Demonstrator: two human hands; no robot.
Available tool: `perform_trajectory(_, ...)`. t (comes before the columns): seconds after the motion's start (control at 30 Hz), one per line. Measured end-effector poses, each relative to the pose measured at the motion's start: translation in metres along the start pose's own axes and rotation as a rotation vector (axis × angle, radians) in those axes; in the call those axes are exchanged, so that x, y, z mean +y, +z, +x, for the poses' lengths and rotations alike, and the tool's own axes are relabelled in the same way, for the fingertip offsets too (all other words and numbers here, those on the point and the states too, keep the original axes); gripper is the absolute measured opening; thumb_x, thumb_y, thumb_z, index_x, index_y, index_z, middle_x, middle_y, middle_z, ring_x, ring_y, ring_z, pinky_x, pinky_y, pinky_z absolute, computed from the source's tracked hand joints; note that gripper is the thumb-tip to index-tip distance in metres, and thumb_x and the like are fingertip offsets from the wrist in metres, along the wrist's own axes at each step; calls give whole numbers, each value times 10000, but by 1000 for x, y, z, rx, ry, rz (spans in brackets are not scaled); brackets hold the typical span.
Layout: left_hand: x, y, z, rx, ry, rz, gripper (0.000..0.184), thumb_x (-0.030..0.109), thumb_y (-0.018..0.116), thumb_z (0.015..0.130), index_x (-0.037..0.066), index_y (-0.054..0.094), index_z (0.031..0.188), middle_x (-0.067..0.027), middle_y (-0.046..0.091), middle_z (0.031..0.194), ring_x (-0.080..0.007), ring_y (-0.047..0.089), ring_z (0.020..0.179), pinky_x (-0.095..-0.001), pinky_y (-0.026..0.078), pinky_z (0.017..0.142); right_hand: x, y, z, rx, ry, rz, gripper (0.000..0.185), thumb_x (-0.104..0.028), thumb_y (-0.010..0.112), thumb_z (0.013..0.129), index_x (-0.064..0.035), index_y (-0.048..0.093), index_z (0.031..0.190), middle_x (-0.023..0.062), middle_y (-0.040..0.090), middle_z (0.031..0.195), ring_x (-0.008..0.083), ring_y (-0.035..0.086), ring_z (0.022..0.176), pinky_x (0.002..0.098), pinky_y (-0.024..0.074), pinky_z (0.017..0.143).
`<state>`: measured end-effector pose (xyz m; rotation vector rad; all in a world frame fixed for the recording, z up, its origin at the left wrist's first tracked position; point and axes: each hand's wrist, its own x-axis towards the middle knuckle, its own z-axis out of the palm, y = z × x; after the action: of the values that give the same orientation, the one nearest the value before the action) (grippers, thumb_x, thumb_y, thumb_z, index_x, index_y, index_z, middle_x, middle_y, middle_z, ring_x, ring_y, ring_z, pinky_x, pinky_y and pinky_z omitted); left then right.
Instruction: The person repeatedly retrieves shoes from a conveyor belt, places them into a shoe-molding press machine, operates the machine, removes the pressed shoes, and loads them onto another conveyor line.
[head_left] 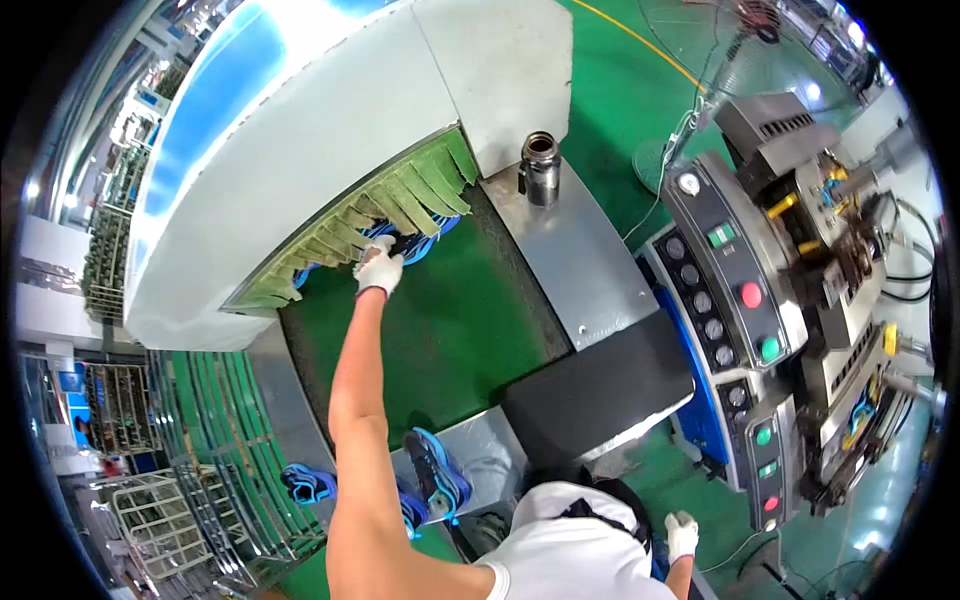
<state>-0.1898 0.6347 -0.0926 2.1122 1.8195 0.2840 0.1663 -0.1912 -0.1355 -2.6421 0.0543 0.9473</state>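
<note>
My left hand [380, 268], in a white glove, reaches to the machine's opening, its fingers closed on a dark shoe with blue trim [425, 243]. That shoe lies on the green belt [450, 330], partly beneath the green strip curtain [400, 195]. Another bit of blue shoe [303, 275] shows under the curtain further left. My right hand [682, 537], also gloved in white, hangs beside my body with nothing visible in it, its fingers loosely apart. Close to my body, a dark blue shoe [438, 472] rests on the metal ledge, with more shoes [309, 484] to its left.
A metal flask [540, 168] stands on the grey side ledge [570, 255]. Beyond a black pad [600, 385], a machine with gauges and buttons [735, 265] fills the right side. A fan [655, 165] stands behind. Racks [165, 520] line the left.
</note>
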Motion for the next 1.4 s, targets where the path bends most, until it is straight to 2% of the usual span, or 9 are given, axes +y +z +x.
perform_trajectory(0.1, -10, 4, 50, -7, -74, 135, 599, 324, 739, 774, 146, 617, 1333, -158, 650, 1336, -351, 607, 1255, -479, 479, 1059, -29, -21, -21, 46, 46, -130, 540, -355, 757, 834, 17, 692, 1221, 211, 720, 1190, 324, 687, 1117, 414, 534, 960)
perform_trajectory(0.2, 16, 10, 87, -191, -156, 298, 725, 517, 766, 770, 157, 598, 1376, -173, 625, 1378, -349, 598, 1276, -478, 475, 1070, -75, -42, -49, -41, 289, 41, 479, -232, 753, 854, 3, 660, 1262, 147, 707, 1100, 215, 698, 881, 377, 578, 608)
perform_trajectory(0.4, -22, 115, 111, -412, -86, 290, 1107, 821, 671, 707, 108, 456, 1526, -215, 501, 1519, -382, 488, 1390, -499, 387, 1138, -160, -41, -68, -81, 240, -357, 482, -369, 725, 824, -25, 726, 1161, 184, 750, 1026, 337, 734, 842, 405, 575, 806)
perform_trajectory(0.63, 48, 82, -43, -80, 36, -120, 594, 391, 910, 619, 90, 680, 1076, -174, 735, 1072, -381, 698, 1007, -483, 540, 885, -235, 1, -17, -109, -486, -390, 596, -357, 762, 840, -34, 620, 1320, 197, 692, 1236, 334, 651, 1185, 422, 509, 1007)
perform_trajectory(0.83, 212, 30, -204, -754, 683, 44, 493, 435, 823, 692, 91, 719, 1030, -171, 713, 1041, -372, 689, 992, -469, 557, 860, -374, 0, -58, -115, -1220, -362, 764, -335, 805, 780, 7, 514, 1399, 233, 565, 1393, 423, 507, 1342, 468, 395, 1137)
perform_trajectory(0.93, 274, 55, -271, -488, 1318, -383, 414, 410, 793, 711, 110, 693, 977, -151, 709, 976, -370, 690, 922, -483, 551, 813, -361, -8, -46, -201, -1222, -441, 730, -381, 799, 751, -1, 532, 1314, 214, 599, 1276, 396, 571, 1253, 493, 445, 1060)
perform_trajectory(1.07, 426, 10, -324, -802, 1477, 122, 516, 441, 814, 724, 87, 672, 1070, -147, 703, 1086, -357, 669, 1025, -479, 540, 850, -293, -103, -33, -296, -984, -101, 637, -464, 797, 762, -72, 589, 1220, 211, 699, 978, 401, 695, 930, 456, 559, 842)
perform_trajectory(1.23, 563, -2, -387, -489, 1767, -455, 606, 310, 838, 788, 22, 626, 1278, -197, 662, 1246, -389, 628, 1165, -457, 507, 1003, -156, -171, -27, -238, -448, 344, 919, -640, 802, 695, -157, 551, 1435, 155, 694, 1169, 246, 699, 953, 376, 565, 835)
perform_trajectory(1.4, 681, 54, -453, -612, 1527, -579, 552, 174, 762, 874, -17, 570, 1355, -217, 629, 1317, -333, 635, 1213, -411, 513, 1036, -54, -191, -50, -230, -503, 1821, 605, -38, 772, 778, 35, 581, 1347, 112, 693, 1164, 233, 695, 958, 369, 591, 821)
